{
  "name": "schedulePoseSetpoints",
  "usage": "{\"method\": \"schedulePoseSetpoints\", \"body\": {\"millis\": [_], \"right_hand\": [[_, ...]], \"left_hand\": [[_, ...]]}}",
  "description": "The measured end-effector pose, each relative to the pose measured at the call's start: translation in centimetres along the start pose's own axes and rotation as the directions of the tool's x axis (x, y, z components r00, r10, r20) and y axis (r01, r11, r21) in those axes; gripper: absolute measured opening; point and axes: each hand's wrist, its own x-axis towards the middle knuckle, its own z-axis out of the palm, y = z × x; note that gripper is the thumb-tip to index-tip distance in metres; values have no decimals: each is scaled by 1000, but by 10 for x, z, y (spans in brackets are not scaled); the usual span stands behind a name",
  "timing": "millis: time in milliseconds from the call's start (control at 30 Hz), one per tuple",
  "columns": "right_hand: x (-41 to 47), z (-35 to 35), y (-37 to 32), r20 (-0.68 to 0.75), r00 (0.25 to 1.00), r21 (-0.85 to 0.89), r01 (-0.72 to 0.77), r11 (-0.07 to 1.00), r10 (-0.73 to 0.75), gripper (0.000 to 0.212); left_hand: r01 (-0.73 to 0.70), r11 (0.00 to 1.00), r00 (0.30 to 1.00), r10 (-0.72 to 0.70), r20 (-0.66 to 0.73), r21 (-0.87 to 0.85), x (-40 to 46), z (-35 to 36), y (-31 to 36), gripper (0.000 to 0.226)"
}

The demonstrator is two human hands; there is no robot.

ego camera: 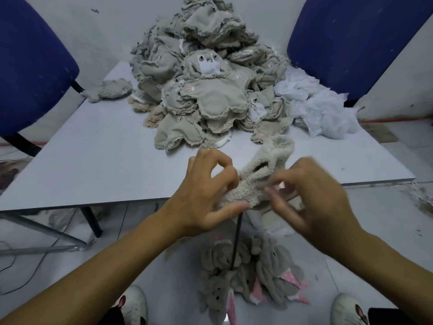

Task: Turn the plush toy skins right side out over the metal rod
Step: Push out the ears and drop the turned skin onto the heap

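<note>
One fluffy skin (262,174) is pinched by both hands, left (208,193) and right (314,202), over one metal rod (236,240).

Soft cloth, dark metal and a smooth matt counter.

The plush skin (262,174) held between the hands is fuzzy beige cloth with a curly, woolly pile. The metal rod (236,240) under it is thin, dark and smooth. The pile of skins (210,90) shows flat, matt grey-beige fabric with frayed, rough edges. The counter (105,160) is smooth, pale and matt. The white stuffing (316,106) looks light and fluffy. The chairs (351,43) have blue, rough-woven cloth. The finished toys (269,266) on the floor are soft grey plush with pink cloth parts.
</note>
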Motion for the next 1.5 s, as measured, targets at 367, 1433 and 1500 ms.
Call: {"method": "schedulePoseSetpoints", "body": {"millis": [367, 1433, 1500], "right_hand": [[7, -1, 24, 272, 960, 85, -98, 992, 71, 15], [18, 7, 10, 253, 934, -87, -237, 967, 252, 25], [17, 5, 13, 250, 941, -158, -193, 968, 229, 35]], "left_hand": [[155, 976, 988, -150, 41, -152, 4, 17, 9, 14], [241, 928, 970, -238, 46, -283, 12, 5, 9, 24], [259, 932, 966, -255, 46, -252, 17, 3, 6, 31]]}}
